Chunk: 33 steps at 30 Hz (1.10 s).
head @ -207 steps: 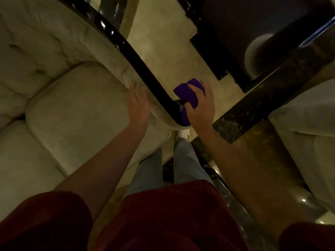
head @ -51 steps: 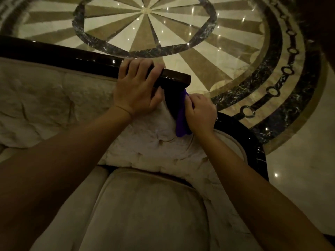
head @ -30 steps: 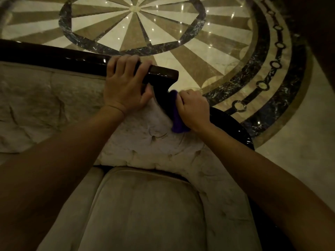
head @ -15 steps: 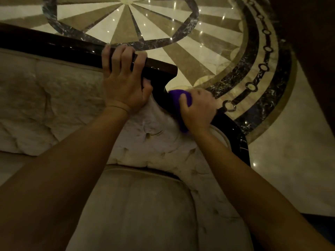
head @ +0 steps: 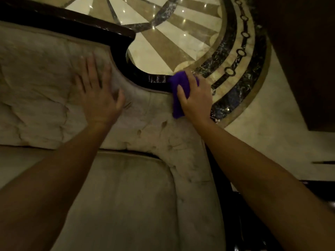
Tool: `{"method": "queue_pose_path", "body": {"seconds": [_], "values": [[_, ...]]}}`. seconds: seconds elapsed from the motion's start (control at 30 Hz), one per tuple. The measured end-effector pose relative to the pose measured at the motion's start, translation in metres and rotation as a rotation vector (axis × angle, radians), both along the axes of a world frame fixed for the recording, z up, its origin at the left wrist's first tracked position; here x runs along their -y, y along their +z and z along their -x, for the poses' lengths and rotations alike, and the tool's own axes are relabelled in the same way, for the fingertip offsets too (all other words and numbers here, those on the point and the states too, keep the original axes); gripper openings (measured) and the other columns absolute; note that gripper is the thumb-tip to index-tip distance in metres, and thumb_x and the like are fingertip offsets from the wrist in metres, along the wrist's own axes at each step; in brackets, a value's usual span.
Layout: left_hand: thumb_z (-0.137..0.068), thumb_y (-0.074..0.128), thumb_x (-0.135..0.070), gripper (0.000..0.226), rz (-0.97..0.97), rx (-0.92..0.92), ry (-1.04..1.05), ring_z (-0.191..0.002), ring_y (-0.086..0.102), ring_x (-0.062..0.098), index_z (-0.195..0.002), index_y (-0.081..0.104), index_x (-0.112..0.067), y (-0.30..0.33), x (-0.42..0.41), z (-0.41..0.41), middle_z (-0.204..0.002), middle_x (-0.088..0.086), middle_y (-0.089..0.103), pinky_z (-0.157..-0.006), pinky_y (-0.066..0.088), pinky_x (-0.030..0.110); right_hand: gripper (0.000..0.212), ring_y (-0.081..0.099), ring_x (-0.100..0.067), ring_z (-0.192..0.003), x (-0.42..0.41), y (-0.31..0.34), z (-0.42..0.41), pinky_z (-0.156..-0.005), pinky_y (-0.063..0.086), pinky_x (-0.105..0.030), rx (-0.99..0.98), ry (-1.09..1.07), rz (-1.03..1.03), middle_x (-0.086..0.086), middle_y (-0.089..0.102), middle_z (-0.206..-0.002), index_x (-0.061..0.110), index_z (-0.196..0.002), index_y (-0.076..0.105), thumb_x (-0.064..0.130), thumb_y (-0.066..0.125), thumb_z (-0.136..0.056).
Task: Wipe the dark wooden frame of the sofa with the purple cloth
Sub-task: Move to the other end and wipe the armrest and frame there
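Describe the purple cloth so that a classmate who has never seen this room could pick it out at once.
Find the pale tufted sofa and follow its dark wooden frame along the curved dip. The purple cloth lies draped over that rim under the right hand. It is the only vivid colour among beige and black.

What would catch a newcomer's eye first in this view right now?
The purple cloth, pressed by the right hand onto the curved dark wooden frame right of centre. Next, the left hand spread flat on the tufted beige backrest, and the glossy patterned marble floor behind the sofa.
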<state>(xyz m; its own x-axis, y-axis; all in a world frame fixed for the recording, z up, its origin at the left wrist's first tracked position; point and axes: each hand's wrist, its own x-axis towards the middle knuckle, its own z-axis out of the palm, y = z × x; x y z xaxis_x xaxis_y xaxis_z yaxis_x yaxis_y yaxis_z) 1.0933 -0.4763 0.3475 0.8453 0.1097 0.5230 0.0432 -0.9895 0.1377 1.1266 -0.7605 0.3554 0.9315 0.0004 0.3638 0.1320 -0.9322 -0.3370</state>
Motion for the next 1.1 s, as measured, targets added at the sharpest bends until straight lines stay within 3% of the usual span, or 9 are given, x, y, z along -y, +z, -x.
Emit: {"method": "queue_pose_path", "body": {"seconds": [0.17, 0.37, 0.5, 0.57, 0.67, 0.77, 0.87, 0.97, 1.1], "values": [[-0.095, 0.051, -0.045, 0.082, 0.086, -0.011, 0.117, -0.153, 0.014, 0.052, -0.164, 0.017, -0.017, -0.017, 0.029, 0.013, -0.166, 0.033, 0.015, -0.122, 0.015, 0.064, 0.071, 0.042, -0.033, -0.139, 0.060, -0.051, 0.098, -0.103, 0.049, -0.049, -0.210, -0.213, -0.203, -0.009, 0.034, -0.159, 0.029, -0.159, 0.023, 0.055, 0.050, -0.099], [-0.087, 0.057, -0.049, 0.091, 0.070, -0.135, 0.074, -0.154, 0.005, 0.053, -0.163, 0.011, -0.030, -0.015, 0.038, 0.030, -0.165, 0.037, 0.006, -0.124, 0.012, 0.061, 0.070, 0.052, -0.033, -0.126, 0.106, -0.086, 0.242, -0.087, 0.054, -0.043, -0.395, -0.345, -0.055, -0.010, 0.043, -0.148, 0.027, -0.153, 0.028, 0.062, 0.044, -0.094], [-0.085, 0.059, -0.046, 0.083, 0.235, -0.200, 0.063, -0.155, 0.014, 0.045, -0.158, 0.027, -0.024, -0.019, 0.054, 0.055, -0.168, 0.029, 0.006, -0.114, 0.041, 0.052, 0.072, 0.052, -0.034, -0.123, 0.107, -0.073, 0.284, -0.087, 0.057, -0.048, -0.551, -0.417, -0.004, -0.013, 0.043, -0.145, 0.025, -0.157, 0.025, 0.059, 0.048, -0.098], [-0.089, 0.061, -0.039, 0.077, 0.328, -0.370, -0.023, -0.152, 0.024, 0.042, -0.156, 0.035, -0.012, -0.029, 0.077, 0.086, -0.167, 0.027, 0.013, -0.115, 0.040, 0.050, 0.073, 0.055, -0.035, -0.115, 0.111, -0.058, 0.304, -0.084, 0.058, -0.048, -0.645, -0.427, 0.038, -0.017, 0.047, -0.137, 0.023, -0.158, 0.022, 0.060, 0.046, -0.100], [-0.094, 0.068, -0.028, 0.081, 0.353, -0.774, -0.178, -0.145, 0.034, 0.046, -0.158, 0.027, -0.002, -0.049, 0.115, 0.159, -0.166, 0.028, 0.019, -0.113, 0.036, 0.054, 0.075, 0.059, -0.036, -0.109, 0.117, -0.037, 0.329, -0.083, 0.056, -0.045, -0.785, -0.438, 0.119, -0.020, 0.051, -0.131, 0.019, -0.159, 0.019, 0.062, 0.043, -0.101], [-0.094, 0.070, -0.029, 0.075, 0.362, -0.930, -0.208, -0.148, 0.030, 0.042, -0.155, 0.035, -0.002, -0.055, 0.144, 0.234, -0.167, 0.024, 0.018, -0.114, 0.036, 0.053, 0.074, 0.062, -0.037, -0.106, 0.115, -0.024, 0.354, -0.077, 0.052, -0.041, -0.870, -0.437, 0.179, -0.019, 0.054, -0.130, 0.016, -0.157, 0.022, 0.060, 0.044, -0.102], [-0.102, 0.061, -0.028, 0.071, 0.493, -1.060, -0.266, -0.153, 0.025, 0.034, -0.158, 0.026, -0.001, -0.036, 0.163, 0.278, -0.167, 0.020, 0.022, -0.123, 0.023, 0.041, 0.066, 0.066, -0.034, -0.108, 0.128, 0.003, 0.359, -0.078, 0.051, -0.038, -1.054, -0.370, 0.183, -0.018, 0.063, -0.126, 0.009, -0.145, 0.043, 0.057, 0.051, -0.101], [-0.102, 0.060, -0.023, 0.039, 0.847, -1.142, -0.277, -0.126, 0.057, 0.035, -0.134, 0.060, 0.000, -0.003, 0.177, 0.295, -0.137, 0.022, 0.061, -0.095, 0.044, 0.031, 0.057, 0.069, -0.035, -0.107, 0.150, 0.050, 0.363, -0.096, 0.058, -0.046, -1.312, -0.309, -0.121, -0.019, 0.069, -0.119, 0.004, -0.129, 0.060, 0.053, 0.059, -0.100], [-0.101, 0.058, -0.048, 0.029, 1.321, -1.179, -0.276, -0.083, 0.072, 0.018, -0.114, 0.064, -0.023, 0.050, 0.173, 0.331, -0.112, 0.009, 0.073, -0.074, 0.055, 0.035, 0.039, 0.073, -0.029, -0.100, 0.133, 0.101, 0.390, -0.094, 0.061, -0.047, -1.145, -0.170, -0.664, -0.013, 0.072, -0.116, 0.022, -0.121, 0.063, 0.050, 0.069, -0.094]]}}
